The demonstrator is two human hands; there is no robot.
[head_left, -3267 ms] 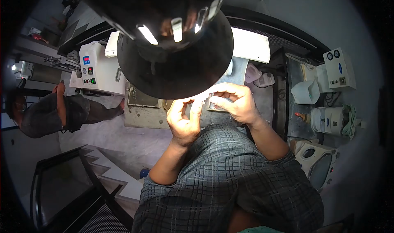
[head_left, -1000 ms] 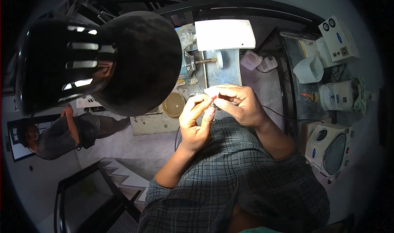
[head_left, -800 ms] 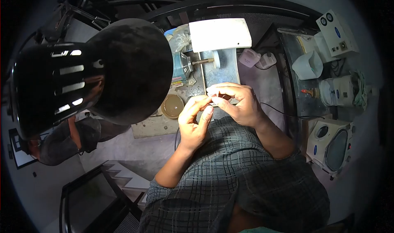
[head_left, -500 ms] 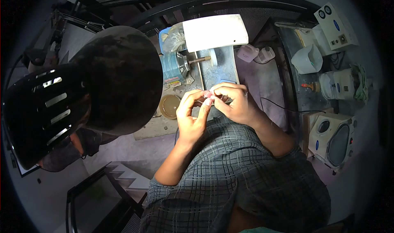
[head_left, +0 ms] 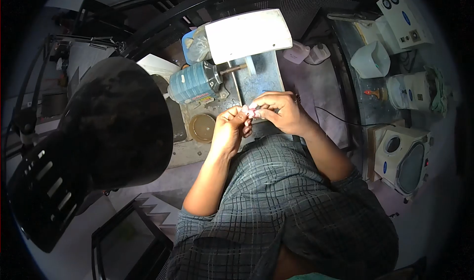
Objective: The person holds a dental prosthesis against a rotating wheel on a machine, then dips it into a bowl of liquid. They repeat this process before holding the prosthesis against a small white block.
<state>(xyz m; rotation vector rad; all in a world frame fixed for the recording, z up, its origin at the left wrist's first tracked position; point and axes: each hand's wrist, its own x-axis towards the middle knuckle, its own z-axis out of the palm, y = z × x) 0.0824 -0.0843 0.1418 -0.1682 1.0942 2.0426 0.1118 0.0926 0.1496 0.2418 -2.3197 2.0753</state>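
Observation:
A small pink-and-white piece (head_left: 251, 112), shaped like part of a denture, sits between my fingertips in the middle of the head view. My left hand (head_left: 229, 130) pinches it from the left, fingers curled. From the right, my right hand (head_left: 284, 114) grips it between thumb and fingertips. Much of the piece is hidden by the fingers. Just beyond both hands is a blue bench motor (head_left: 195, 82), its shaft carrying a white polishing wheel (head_left: 250, 66) over a shallow tray (head_left: 269, 77). A round brown bowl (head_left: 202, 127) stands left of my left hand.
A large black lamp shade (head_left: 118, 122) looms at the left. A bright white cover (head_left: 249, 36) stands above the tray. To the right are a white jug (head_left: 370, 60), a beige machine (head_left: 402, 159) and a black cable (head_left: 345, 130). Plastic jugs (head_left: 296, 52) stand behind.
The view has shifted, so the lamp appears lower and more of the motor shows. My fingers have changed their hold on the piece, exposing more of it; both hands stay close together.

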